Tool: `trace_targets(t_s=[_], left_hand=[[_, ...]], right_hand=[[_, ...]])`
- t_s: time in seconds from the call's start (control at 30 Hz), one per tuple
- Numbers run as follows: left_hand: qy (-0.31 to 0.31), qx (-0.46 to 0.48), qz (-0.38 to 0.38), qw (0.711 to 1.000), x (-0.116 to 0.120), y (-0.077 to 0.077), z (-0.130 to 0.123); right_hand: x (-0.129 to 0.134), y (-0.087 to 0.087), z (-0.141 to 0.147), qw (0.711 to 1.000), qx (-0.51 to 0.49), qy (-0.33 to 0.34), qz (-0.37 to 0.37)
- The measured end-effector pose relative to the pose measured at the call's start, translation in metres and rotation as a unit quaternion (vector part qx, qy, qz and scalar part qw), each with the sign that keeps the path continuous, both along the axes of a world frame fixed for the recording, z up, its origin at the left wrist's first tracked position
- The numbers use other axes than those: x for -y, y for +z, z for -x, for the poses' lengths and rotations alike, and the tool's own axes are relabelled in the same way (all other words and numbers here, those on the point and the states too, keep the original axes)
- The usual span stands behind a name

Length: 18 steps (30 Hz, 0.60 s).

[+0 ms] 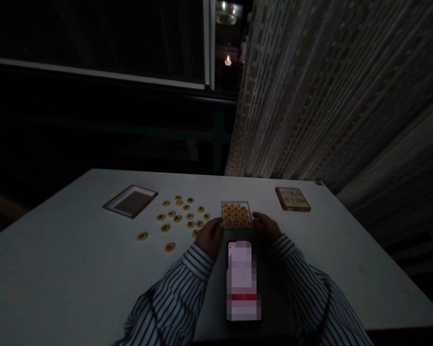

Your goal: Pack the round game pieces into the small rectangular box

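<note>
A small clear-sided box [236,228] stands in front of me with rows of round xiangqi pieces marked in red; the far right corner of its top row has a gap. My left hand [210,235] is closed at the box's left side, its fingertips partly hidden. At the right side, my right hand [267,227] has its fingers bent and the fingertips against the box's edge. Several loose xiangqi pieces [177,218] lie scattered to the left, most with dark characters. One red-marked piece [170,247] lies nearer to me.
A lit phone [242,283] with a blurred screen lies between my forearms. An open shallow tray-like lid [132,202] is at the far left of the white table [94,278]. A decorated flat box [293,199] lies at the far right. A strand curtain [292,86] hangs behind the table.
</note>
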<state>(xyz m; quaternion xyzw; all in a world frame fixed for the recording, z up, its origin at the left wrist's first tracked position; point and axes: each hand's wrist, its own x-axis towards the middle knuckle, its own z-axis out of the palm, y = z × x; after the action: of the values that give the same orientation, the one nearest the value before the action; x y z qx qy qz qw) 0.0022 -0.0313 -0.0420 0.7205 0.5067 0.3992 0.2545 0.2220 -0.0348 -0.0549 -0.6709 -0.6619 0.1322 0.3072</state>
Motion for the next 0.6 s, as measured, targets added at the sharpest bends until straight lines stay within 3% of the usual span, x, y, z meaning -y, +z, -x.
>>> trace_targets(t_s=[0.33, 0.6], left_hand=[[0.033, 0.031, -0.024, 0.999, 0.009, 0.019, 0.029], [0.126, 0.038, -0.024, 0.991, 0.023, 0.035, 0.074]], right_hand=[[0.003, 0.008, -0.003, 0.993, 0.002, 0.002, -0.115], [0.008, 0.032, 0.010, 0.989, 0.039, 0.062, -0.132]])
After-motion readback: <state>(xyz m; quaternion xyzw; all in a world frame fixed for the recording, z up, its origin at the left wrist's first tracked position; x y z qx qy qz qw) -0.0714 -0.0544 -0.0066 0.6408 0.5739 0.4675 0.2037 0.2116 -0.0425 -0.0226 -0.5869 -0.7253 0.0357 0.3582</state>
